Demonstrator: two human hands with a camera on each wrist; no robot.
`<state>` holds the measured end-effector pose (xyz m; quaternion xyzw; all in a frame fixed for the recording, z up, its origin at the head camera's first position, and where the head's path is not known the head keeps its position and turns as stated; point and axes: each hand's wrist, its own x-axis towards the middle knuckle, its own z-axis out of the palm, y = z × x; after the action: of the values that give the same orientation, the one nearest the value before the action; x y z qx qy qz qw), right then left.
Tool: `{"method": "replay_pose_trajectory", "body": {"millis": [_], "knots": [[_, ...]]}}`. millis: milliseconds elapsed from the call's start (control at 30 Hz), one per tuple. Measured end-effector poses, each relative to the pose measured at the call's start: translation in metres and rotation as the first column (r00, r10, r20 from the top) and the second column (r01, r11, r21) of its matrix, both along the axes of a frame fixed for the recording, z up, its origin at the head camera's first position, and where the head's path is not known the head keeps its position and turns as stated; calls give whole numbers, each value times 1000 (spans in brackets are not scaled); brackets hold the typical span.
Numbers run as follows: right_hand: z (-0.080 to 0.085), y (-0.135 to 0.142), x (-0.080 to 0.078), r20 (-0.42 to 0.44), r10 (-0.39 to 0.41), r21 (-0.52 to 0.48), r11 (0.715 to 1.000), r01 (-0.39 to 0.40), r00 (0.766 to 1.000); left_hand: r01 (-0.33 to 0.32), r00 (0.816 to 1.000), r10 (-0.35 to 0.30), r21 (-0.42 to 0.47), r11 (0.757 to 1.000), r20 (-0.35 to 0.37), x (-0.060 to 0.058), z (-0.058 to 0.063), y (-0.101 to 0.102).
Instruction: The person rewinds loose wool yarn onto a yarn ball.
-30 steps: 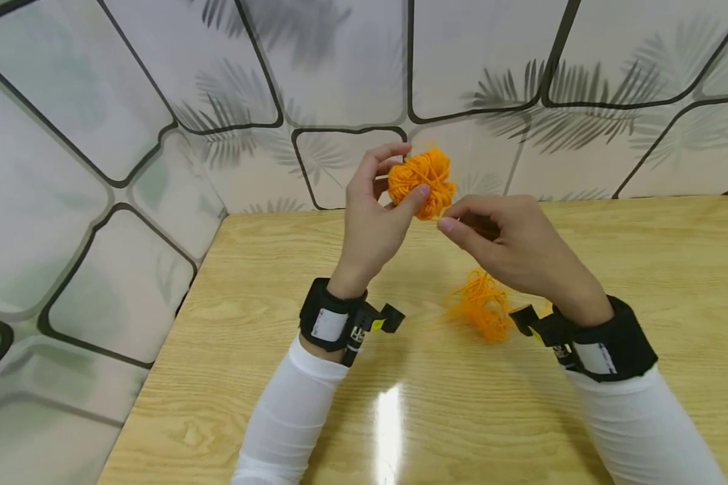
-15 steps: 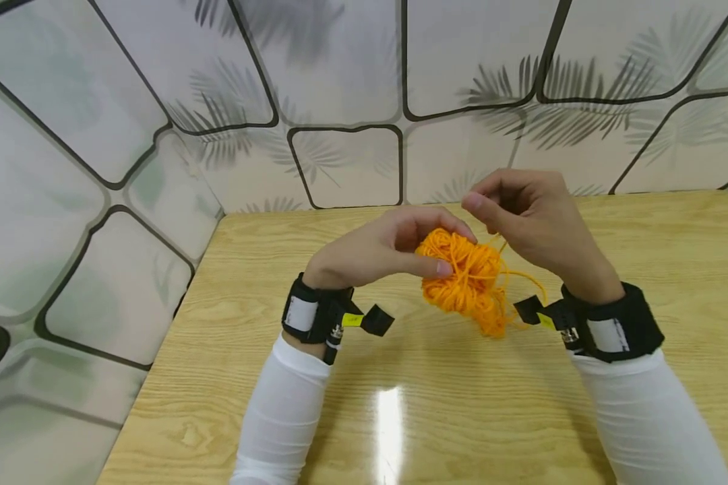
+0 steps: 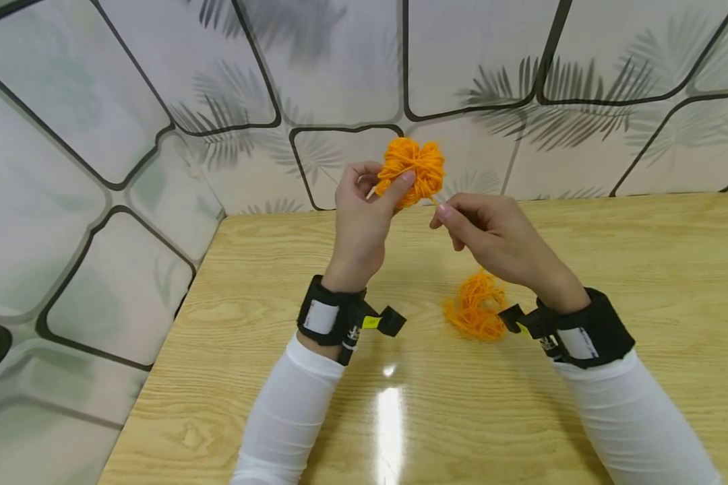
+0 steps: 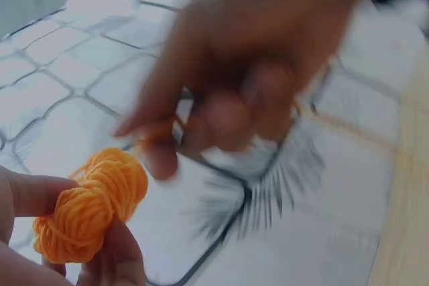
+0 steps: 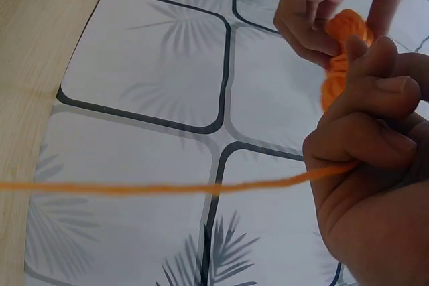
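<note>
My left hand [image 3: 364, 225] holds up an orange yarn ball [image 3: 421, 165], thumb across its front and fingers behind it. In the left wrist view the yarn ball [image 4: 94, 205] shows as two lobes cinched at the middle by wraps. Just right of it, my right hand [image 3: 500, 236] pinches a strand between thumb and forefinger, close to the ball's lower edge. From the curled fingers of the right hand [image 5: 369, 138] a strand of yarn [image 5: 268, 183] runs off to the left in the right wrist view. A loose tangle of orange yarn [image 3: 476, 310] lies on the table below.
The wooden table [image 3: 267, 397] has a light grain and a bright reflection near its front. Behind it and at the left stands a wall [image 3: 461, 60] patterned with black outlines and grey leaves. Both wrists wear black straps with small cameras [image 3: 391, 321].
The left hand lowered the ball over the loose yarn, then raised it again, turned upward. The right hand moved away up and right, then came back down to the ball's edge.
</note>
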<state>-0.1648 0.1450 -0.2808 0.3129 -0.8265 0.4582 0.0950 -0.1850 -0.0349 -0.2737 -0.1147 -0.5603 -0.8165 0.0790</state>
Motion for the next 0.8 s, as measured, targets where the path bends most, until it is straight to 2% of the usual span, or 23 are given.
{"method": "replay_pose_trajectory", "body": {"millis": [33,67,133,200,267,333,367,400,433,500,567,633,667,700,733,767,800], "knots": [[1,1,1,-3,-6,8,1000,6,1000,-57,998,55,-86,995,-22,-1,-2,0],[3,1,2,-8,-11,14,1000,11,1000,-100,995,93,-182,978,-47,-2,-4,0],[5,3,4,-17,-27,21,999,27,999,-131,990,101,-355,926,-101,-3,-7,-2],[8,6,5,-24,-37,14,999,37,999,-104,991,49,-487,867,-125,-3,-9,-4],[10,9,6,-25,-52,3,999,52,998,-47,991,-35,-592,804,-127,-3,-10,-5],[11,12,5,-27,-66,-15,998,66,997,53,986,-143,-642,765,-88,-2,-9,-7],[12,14,4,-29,-75,-24,997,75,997,119,977,-204,-653,748,-55,-2,-9,-7],[12,16,3,-34,-87,-33,996,86,996,192,963,-269,-653,733,-19,-1,-8,-8],[13,18,2,-40,-98,-42,994,97,994,274,941,-338,-637,721,21,-1,-7,-8],[12,22,-1,-52,-119,-64,991,115,992,423,883,-461,-584,693,93,0,-6,-10],[11,25,-4,-43,-134,-90,987,130,990,540,820,-557,-502,675,133,0,-4,-11],[9,28,-7,-17,-127,-118,985,124,992,620,770,-622,-399,675,144,1,-2,-12],[9,28,-9,5,-116,-131,985,116,993,647,752,-644,-343,682,139,2,-1,-12],[7,28,-10,24,-102,-139,985,104,995,664,740,-661,-289,689,123,2,0,-12],[6,28,-11,40,-86,-138,986,91,996,671,737,-667,-237,703,109,3,1,-12],[5,28,-12,49,-70,-128,989,76,996,668,741,-665,-193,719,90,3,2,-12],[4,28,-13,52,-53,-111,992,59,997,655,754,-653,-155,740,70,4,3,-11]]}}
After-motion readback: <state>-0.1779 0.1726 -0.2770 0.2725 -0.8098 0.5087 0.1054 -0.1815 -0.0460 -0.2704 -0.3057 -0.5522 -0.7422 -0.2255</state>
